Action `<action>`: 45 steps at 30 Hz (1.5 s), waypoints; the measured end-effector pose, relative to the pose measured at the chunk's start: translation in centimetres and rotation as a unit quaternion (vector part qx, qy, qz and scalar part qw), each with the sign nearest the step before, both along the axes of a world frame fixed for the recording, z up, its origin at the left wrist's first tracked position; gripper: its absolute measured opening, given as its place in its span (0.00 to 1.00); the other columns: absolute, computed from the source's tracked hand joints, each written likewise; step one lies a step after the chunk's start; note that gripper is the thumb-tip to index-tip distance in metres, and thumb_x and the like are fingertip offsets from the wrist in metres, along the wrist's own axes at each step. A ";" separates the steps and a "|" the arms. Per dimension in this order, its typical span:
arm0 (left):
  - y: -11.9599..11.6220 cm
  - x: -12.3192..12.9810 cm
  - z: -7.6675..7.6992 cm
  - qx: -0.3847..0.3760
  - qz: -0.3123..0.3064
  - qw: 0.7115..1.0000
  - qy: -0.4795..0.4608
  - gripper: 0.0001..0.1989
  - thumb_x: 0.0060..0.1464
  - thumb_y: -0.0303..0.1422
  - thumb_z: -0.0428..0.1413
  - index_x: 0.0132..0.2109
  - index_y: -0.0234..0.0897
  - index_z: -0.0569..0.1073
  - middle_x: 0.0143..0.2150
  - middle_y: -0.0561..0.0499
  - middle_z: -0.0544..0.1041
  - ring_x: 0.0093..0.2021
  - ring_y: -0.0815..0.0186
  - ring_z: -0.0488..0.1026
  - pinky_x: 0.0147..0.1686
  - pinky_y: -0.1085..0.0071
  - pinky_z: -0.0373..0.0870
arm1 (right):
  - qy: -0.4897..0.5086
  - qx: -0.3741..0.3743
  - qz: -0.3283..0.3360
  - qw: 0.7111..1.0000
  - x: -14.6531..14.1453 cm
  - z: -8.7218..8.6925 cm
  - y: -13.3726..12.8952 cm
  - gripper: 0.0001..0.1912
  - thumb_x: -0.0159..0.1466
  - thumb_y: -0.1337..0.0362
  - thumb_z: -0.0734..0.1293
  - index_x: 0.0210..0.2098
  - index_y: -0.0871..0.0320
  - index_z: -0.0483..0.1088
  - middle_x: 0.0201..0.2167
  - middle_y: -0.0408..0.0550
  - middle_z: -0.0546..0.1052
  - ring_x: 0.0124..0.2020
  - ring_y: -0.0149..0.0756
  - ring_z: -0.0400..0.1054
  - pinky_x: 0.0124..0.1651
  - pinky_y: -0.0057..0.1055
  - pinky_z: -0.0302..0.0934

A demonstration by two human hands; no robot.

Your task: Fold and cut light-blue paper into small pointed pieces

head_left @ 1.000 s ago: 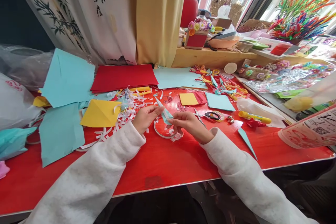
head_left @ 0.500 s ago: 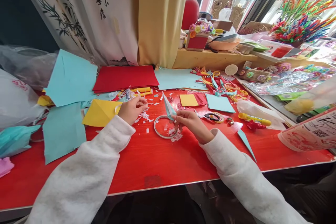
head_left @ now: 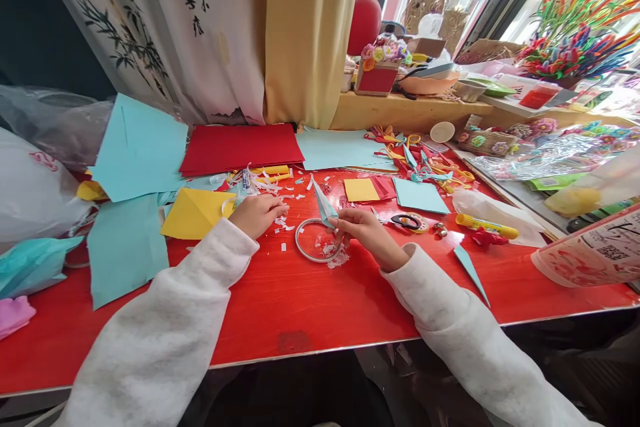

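While a folded light-blue paper piece (head_left: 324, 203) is being pinched at its lower, wider end between the thumb and fingers of the right hand (head_left: 367, 233), its narrow tip is being pointed up and away, beyond the fingertips and to their left. A pale ring (head_left: 316, 260) on the table is being partly overhung by those fingers (whether it is being touched cannot be told). At the left hand (head_left: 257, 215), thumb and fingers are being kept close together beside the yellow paper (head_left: 195, 213); whether anything is being gripped there cannot be told. To the right of the right hand, scissors (head_left: 399, 219), 1 yellow glue stick (head_left: 486, 225) and 1 slender light-blue triangle (head_left: 469, 267) are being supported by the red table (head_left: 300, 307).
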State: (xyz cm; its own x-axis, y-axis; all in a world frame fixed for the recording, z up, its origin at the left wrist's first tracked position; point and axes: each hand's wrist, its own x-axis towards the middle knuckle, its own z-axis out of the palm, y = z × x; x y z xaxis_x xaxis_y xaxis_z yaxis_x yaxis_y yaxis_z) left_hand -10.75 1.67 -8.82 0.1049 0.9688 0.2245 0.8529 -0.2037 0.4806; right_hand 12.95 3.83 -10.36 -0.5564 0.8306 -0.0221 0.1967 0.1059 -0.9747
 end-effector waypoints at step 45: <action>-14.5 -1.2 -3.7 0.245 0.033 0.904 0.348 0.23 0.47 0.17 0.44 0.47 0.38 0.71 0.32 0.50 0.75 0.36 0.61 0.68 0.35 0.63 0.53 | -0.148 0.299 0.075 0.940 -0.7 -0.3 -1.8 0.07 0.65 0.62 0.51 0.30 0.52 0.53 0.30 0.46 0.77 0.37 0.40 0.70 0.57 0.45 0.43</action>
State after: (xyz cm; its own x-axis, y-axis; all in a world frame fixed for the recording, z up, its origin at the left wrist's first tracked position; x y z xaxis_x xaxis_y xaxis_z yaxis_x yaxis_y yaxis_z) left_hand -11.94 -12.85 -12.49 0.3325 0.7800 0.5302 0.9317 -0.1847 -0.3126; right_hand 12.20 2.03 -10.63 -0.7110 0.6564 0.2520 0.3888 0.6657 -0.6369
